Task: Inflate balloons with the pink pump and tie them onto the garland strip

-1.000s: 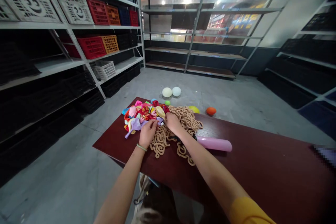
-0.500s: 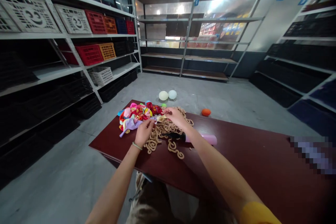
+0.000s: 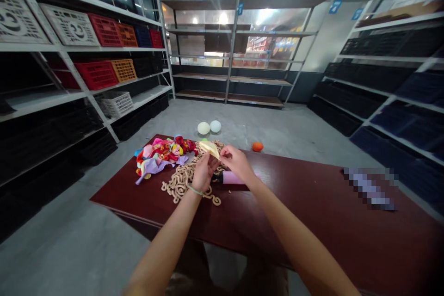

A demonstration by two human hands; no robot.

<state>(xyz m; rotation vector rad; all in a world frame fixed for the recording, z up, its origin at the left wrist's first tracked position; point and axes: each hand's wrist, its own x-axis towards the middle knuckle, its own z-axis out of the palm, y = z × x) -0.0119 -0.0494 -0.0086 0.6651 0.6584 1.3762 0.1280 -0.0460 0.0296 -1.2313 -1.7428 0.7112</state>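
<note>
A limp, pale yellow balloon is between my hands, above the table. My left hand, palm turned up, has its fingers curled against the balloon's underside. My right hand pinches the balloon's narrow end between thumb and fingers. Under my hands spreads a heap of tan, curly cords, whose exact kind I cannot tell. A pink balloon pump with a black end lies just below my right hand, partly hidden by my wrist. Left of my hands is a pile of colourful uninflated balloons, with a lilac one nearest.
Past the far edge of the dark red table, two pale inflated balloons and an orange balloon are on the floor. A blurred purple item lies at the table's right. Shelves with crates line the left side.
My left hand has moved right and turned palm up beneath the yellow balloon, which is now spread wider between both hands. The view has swung to the right.
</note>
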